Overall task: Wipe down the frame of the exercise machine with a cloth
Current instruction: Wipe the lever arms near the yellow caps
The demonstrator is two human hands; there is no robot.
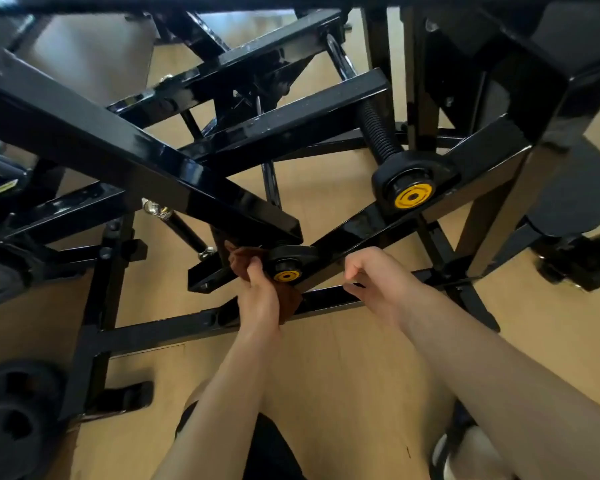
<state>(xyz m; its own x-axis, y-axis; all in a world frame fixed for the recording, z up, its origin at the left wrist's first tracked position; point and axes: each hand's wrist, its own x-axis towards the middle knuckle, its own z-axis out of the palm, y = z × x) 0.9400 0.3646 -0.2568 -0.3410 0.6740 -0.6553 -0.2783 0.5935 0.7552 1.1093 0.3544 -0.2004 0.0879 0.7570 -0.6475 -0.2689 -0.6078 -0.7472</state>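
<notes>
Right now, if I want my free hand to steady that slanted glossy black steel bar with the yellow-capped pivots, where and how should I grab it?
Probably grip the bare stretch of the slanted glossy black steel bar between its two yellow-capped pivots, coming from below on your near side. The right hand is already just under it, and the flat-sided section there suits a wrap grip. The left hand holds the brown cloth at the lower pivot.

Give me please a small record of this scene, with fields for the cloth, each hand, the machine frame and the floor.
cloth: brown cloth, pressed against the frame beside the lower yellow cap
left hand: left hand grips the cloth
right hand: right hand, fingers loosely curled, holds nothing, near the diagonal bar
frame: black glossy steel frame
floor: light wood floor
</notes>
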